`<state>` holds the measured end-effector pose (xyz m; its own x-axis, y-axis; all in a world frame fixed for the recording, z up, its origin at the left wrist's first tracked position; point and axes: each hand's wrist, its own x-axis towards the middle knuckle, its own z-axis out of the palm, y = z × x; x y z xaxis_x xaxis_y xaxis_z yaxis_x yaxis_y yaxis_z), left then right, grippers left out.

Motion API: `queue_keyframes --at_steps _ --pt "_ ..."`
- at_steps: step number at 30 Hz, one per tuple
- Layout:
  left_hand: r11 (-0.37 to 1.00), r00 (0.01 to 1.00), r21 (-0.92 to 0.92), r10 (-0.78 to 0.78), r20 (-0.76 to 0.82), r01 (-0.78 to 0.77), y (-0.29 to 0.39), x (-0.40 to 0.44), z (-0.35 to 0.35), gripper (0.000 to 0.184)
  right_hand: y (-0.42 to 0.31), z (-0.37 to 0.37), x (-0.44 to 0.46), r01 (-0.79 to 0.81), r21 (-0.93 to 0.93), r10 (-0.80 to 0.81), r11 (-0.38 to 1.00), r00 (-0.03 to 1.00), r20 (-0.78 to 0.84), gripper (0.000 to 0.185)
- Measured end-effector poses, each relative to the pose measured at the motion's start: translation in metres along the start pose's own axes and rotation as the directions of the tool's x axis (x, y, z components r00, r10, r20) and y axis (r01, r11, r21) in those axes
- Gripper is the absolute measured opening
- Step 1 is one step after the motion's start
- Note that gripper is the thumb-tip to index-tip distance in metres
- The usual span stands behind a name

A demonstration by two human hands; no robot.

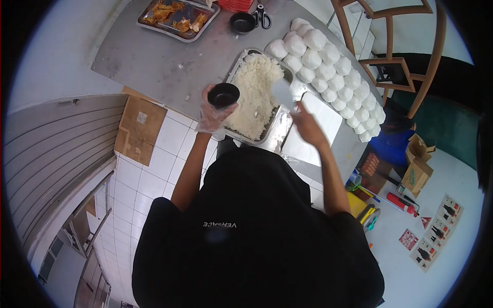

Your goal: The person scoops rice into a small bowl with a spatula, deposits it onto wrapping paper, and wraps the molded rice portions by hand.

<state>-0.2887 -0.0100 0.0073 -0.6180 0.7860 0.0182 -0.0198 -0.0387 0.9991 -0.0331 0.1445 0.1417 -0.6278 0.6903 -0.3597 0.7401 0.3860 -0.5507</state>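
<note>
My left hand (211, 119), in a clear plastic glove, is closed around a small black bowl (224, 96) over the left edge of the rice tray. No food is visible in the bowl's dark inside. My right hand (309, 128) grips a whitish rice paddle (282, 93), slightly blurred, its blade at the right side of the rice. Cooked white rice (251, 97) fills much of the metal tray (266, 134), with bare metal showing at lower right. Beside my right hand lies a stack of white sheets (313, 126).
Several round white wrapped bundles (328, 74) are piled along the table's right side. At the far side are a tray of fried food (177, 19), another black bowl (242, 23) and scissors (263, 18). A brown wooden frame (390, 66) stands beyond the bundles.
</note>
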Motion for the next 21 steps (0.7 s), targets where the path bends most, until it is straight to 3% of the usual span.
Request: queue_keyframes --at_steps 1,3,4,5,7,9,13,15,19,21 --pt "1.0 1.0 -0.001 -0.004 -0.003 0.004 -0.005 0.003 0.001 0.086 -0.001 -0.019 0.004 -0.026 -0.184 0.017 0.983 0.998 -0.053 0.022" --pt "0.997 0.997 0.039 0.074 -0.009 -0.073 -0.012 0.009 0.003 0.093 -0.015 -0.048 0.022 -0.203 -0.361 0.209 0.91 0.978 -0.023 0.028" --pt "0.996 0.997 0.039 0.075 -0.002 -0.075 -0.01 0.008 0.005 0.093 0.002 -0.042 0.032 -0.038 -0.341 0.042 0.939 0.999 0.006 0.029" --pt "0.998 0.998 -0.031 0.059 -0.012 -0.06 -0.008 0.007 0.008 0.093 0.019 -0.033 0.04 -0.044 -0.339 0.046 0.94 0.999 -0.002 0.029" --pt "0.994 0.999 -0.102 0.042 -0.029 -0.045 -0.006 0.009 0.014 0.093 0.004 -0.019 0.056 0.045 -0.41 0.024 0.911 0.986 0.163 0.029" --pt "0.996 0.995 0.075 0.057 -0.084 -0.051 -0.004 0.006 0.015 0.091 -0.007 -0.001 0.061 -0.005 -0.446 0.119 0.895 0.966 0.228 0.028" --pt "0.969 0.991 0.238 0.095 -0.091 -0.071 0.002 0.003 0.016 0.09 -0.019 0.035 0.057 0.074 -0.348 -0.001 0.934 0.979 0.206 0.029" --pt "0.965 0.986 0.239 0.134 -0.099 -0.108 0.001 0.006 0.017 0.091 -0.044 0.053 0.046 -0.011 -0.444 0.102 0.896 0.978 0.182 0.029" --pt "0.946 0.982 0.289 0.174 -0.068 -0.148 0.001 0.009 0.017 0.091 -0.073 0.116 0.006 0.004 -0.636 0.055 0.772 0.996 0.073 0.05" --pt "0.931 0.974 0.311 0.217 -0.058 -0.189 0.002 0.006 0.018 0.089 -0.07 0.122 0.005 -0.039 -0.599 0.082 0.8 0.996 0.045 0.05"
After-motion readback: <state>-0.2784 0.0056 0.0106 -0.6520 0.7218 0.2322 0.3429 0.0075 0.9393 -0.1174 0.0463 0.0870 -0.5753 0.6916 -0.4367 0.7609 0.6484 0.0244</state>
